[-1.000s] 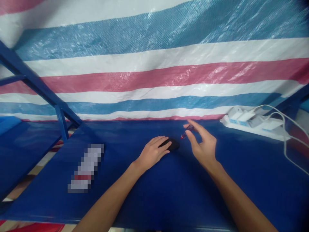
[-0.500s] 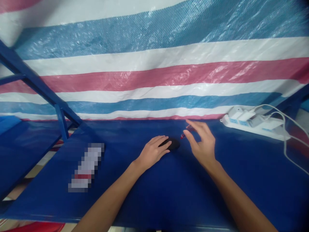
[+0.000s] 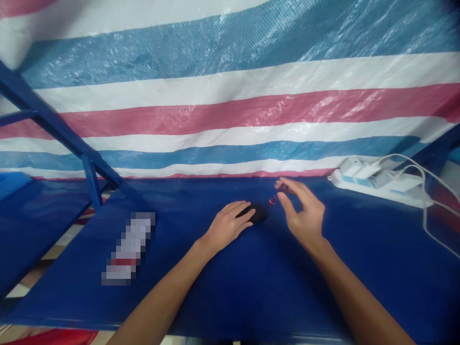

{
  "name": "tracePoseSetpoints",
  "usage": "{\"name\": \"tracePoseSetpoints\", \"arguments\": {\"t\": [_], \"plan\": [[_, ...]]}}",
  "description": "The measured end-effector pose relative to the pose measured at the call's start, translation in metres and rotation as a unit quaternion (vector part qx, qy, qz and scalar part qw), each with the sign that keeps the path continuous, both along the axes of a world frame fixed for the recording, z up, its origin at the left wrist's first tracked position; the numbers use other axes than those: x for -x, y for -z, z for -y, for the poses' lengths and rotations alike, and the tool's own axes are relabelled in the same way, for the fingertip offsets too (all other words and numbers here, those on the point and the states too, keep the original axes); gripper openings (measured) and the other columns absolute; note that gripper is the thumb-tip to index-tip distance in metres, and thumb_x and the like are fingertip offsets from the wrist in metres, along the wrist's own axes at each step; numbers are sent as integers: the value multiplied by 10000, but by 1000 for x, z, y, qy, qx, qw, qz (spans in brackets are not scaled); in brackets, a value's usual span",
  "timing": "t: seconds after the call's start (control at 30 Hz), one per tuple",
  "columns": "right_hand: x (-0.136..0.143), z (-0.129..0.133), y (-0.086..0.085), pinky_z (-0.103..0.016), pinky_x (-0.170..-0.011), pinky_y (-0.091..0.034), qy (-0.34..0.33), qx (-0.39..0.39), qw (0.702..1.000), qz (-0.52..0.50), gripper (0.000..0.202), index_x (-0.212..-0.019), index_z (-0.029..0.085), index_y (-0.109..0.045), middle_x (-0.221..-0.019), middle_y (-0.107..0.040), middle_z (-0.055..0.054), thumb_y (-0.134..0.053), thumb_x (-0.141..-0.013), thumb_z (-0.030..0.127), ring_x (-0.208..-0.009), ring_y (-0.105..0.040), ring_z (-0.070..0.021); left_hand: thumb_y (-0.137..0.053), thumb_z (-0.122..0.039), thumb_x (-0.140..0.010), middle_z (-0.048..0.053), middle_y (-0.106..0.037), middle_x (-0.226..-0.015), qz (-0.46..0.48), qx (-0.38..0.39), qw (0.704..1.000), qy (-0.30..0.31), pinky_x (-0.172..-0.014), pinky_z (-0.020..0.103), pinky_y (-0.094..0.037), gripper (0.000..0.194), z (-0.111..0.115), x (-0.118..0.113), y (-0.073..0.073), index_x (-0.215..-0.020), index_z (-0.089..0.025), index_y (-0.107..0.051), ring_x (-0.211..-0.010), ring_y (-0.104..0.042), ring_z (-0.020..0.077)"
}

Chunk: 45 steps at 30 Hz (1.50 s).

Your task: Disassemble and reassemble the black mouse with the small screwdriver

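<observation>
My left hand point(image 3: 230, 221) lies over a black computer mouse point(image 3: 259, 214) on the blue tabletop, its fingers bent across the mouse's left part. The mouse's rounded right end shows; the rest is under the fingers. Just right of it, my right hand point(image 3: 304, 211) is raised a little, thumb and fingers curved towards each other. Between them is a small clear-and-red object point(image 3: 272, 201), its red end pointing down-left towards the mouse. The fingers partly hide this object, and its kind is too small to make out.
A white power strip point(image 3: 384, 189) with plugs and white cables point(image 3: 424, 211) lies at the back right. On the left is a blurred-out flat rectangular item point(image 3: 129, 249). A blue metal frame point(image 3: 64, 129) rises at the left, and striped plastic sheeting point(image 3: 223, 115) hangs behind.
My right hand has shifted slightly right, away from the mouse, and the fingers have turned a little. The left hand and the mouse stay in place.
</observation>
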State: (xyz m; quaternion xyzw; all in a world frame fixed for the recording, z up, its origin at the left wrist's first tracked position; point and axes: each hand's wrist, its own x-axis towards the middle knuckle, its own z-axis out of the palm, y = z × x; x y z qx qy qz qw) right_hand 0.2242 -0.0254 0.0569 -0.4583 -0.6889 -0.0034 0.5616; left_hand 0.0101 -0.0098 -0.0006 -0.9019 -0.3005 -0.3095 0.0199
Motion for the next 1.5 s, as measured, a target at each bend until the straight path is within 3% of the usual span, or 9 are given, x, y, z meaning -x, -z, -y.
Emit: {"name": "tracePoseSetpoints", "arguments": {"t": [0.2, 0.37, 0.5, 0.67, 0.8, 1.03, 1.2, 1.37, 1.5], "plan": [[0, 0, -2, -367, -876, -551, 37, -29, 999, 8, 266, -1124, 240, -692, -1068, -678, -73, -634, -869, 193, -961, -668, -202, -523, -324, -976, 90, -614, -1313, 0, 0, 1000, 0, -1056, 447, -485, 316, 0, 0, -1, -1262, -212, -595, -1257, -557, 229], [1, 0, -1, -384, -942, -531, 0, -11, 1000, 19, 352, -1237, 244, -633, -1130, -697, -73, -546, -912, 141, -1050, -660, -206, -530, -326, -973, 84, -616, -1309, 3, -3, 1000, 1, -1066, 438, -478, 316, 0, 0, 0, -1260, -212, -597, -1256, -556, 223], [2, 0, 1, -377, -873, -554, 27, -44, 999, 5, 256, -1104, 231, -695, -1016, -704, -72, -641, -861, 169, -956, -673, -209, -531, -327, -972, 78, -610, -1320, 0, 5, 1000, -3, -1072, 429, -475, 329, 1, 0, 1, -1276, -214, -586, -1271, -543, 223], [4, 3, -1, -363, -895, -549, -7, -34, 999, 9, 325, -1172, 230, -663, -1064, -723, -69, -597, -878, 109, -981, -683, -197, -511, -319, -983, 75, -605, -1328, -1, 8, 1000, 2, -1061, 452, -481, 328, 2, 1, 0, -1292, -231, -573, -1271, -545, 229], [3, 2, -1, -364, -852, -559, 31, -45, 999, -3, 232, -1058, 219, -703, -998, -707, -69, -678, -834, 167, -924, -679, -205, -519, -336, -976, 76, -610, -1322, 1, 15, 1000, -7, -1055, 445, -489, 331, 1, 0, -1, -1284, -231, -583, -1267, -549, 231], [2, -1, 2, -386, -934, -532, 7, -8, 1000, 13, 334, -1219, 233, -631, -1133, -691, -79, -558, -907, 142, -1049, -657, -207, -529, -332, -972, 80, -612, -1318, 2, 5, 1000, -2, -1061, 446, -483, 325, 0, 0, -1, -1269, -218, -594, -1258, -557, 230], [2, -1, 5, -367, -818, -569, 39, -48, 998, -34, 287, -1112, 241, -668, -979, -696, -51, -684, -830, 188, -888, -673, -195, -533, -331, -971, 75, -613, -1316, 1, 2, 1000, -3, -1064, 440, -481, 327, -1, 0, 2, -1274, -222, -587, -1264, -550, 224], [2, 0, 4, -395, -882, -562, -2, 3, 1000, -15, 326, -1220, 254, -622, -1087, -694, -62, -570, -905, 188, -945, -677, -196, -524, -328, -974, 84, -614, -1312, 5, -1, 1000, -1, -1051, 452, -489, 319, 0, 0, 1, -1270, -226, -586, -1257, -557, 230], [1, -1, 5, -358, -761, -600, 29, 5, 999, -35, 270, -1141, 264, -664, -1072, -654, -68, -634, -874, 278, -806, -677, -171, -525, -321, -973, 93, -620, -1304, 0, 1, 1000, -2, -1052, 449, -488, 318, 0, -1, -1, -1265, -214, -592, -1251, -563, 231]]}}
